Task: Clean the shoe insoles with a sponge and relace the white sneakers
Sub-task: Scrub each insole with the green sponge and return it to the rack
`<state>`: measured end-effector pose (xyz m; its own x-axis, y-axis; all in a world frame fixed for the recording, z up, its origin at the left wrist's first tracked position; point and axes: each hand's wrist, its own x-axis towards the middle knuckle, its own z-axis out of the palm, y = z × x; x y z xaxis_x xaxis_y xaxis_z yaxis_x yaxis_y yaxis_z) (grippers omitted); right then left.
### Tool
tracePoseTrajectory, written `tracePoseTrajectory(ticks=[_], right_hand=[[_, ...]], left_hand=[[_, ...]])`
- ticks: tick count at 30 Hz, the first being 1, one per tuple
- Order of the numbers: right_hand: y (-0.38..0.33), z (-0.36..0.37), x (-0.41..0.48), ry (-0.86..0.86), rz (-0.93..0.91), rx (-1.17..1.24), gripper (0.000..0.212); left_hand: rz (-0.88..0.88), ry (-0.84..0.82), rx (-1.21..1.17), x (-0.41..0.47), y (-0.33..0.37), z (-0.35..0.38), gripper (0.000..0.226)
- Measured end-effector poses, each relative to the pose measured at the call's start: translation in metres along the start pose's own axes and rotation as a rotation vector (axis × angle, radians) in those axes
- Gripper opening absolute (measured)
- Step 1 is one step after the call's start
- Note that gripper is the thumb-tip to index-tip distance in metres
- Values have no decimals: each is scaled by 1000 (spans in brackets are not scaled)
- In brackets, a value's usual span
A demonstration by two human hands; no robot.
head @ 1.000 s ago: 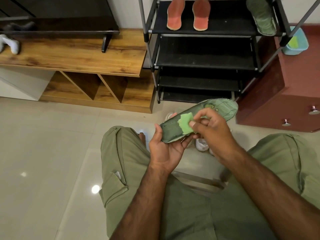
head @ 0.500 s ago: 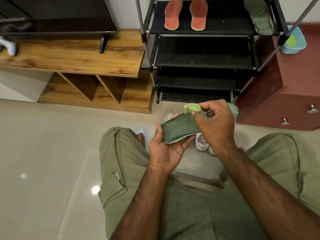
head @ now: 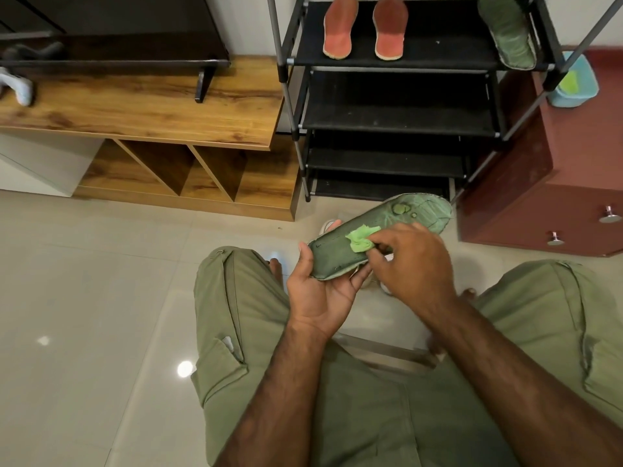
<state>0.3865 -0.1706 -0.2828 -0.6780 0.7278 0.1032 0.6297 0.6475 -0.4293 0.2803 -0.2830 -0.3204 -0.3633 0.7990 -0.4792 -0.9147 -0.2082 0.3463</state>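
My left hand (head: 320,291) grips the heel end of a dark green insole (head: 404,217), which slants up to the right above my knees. With my right hand (head: 411,261) I pinch a small light green sponge (head: 361,239) and press it on the insole's middle. Damp spots show near the toe end. White sneakers (head: 328,225) stand on the floor below, mostly hidden by the insole and my hands. Two red insoles (head: 364,28) and a second green insole (head: 509,32) lie on the top shelf of the black shoe rack (head: 397,119).
A wooden bench with open cubbies (head: 161,112) stands at the left. At the right is a red-brown cabinet (head: 573,197) with a light blue tub (head: 573,82) on it. My legs in olive trousers fill the foreground over the pale tiled floor (head: 84,298).
My right hand has carried the sponge from the insole's toe end back down toward the middle. The toe end, hidden half a second ago, now shows. My left hand holds the heel as before.
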Motion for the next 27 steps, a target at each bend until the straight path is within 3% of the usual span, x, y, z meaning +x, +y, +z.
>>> tracePoseTrajectory(ticks=[4,8,15,24,27], right_hand=[[-4,3,-19,-158,-272,52,19],[13,-5,-22,-5,-223,9,22],[16,-4,-33,69,-311,-66,25],[21,3,-38,216,-425,31,19],[13,5,-42,195,-479,65,17]], left_hand=[[13,51,-28,-1,1,2,65],[22,117,8,-1,3,6,73],[31,208,17,0,1,5,70],[-46,183,50,-4,-1,13,51],[-144,121,89,-8,-10,18,28]])
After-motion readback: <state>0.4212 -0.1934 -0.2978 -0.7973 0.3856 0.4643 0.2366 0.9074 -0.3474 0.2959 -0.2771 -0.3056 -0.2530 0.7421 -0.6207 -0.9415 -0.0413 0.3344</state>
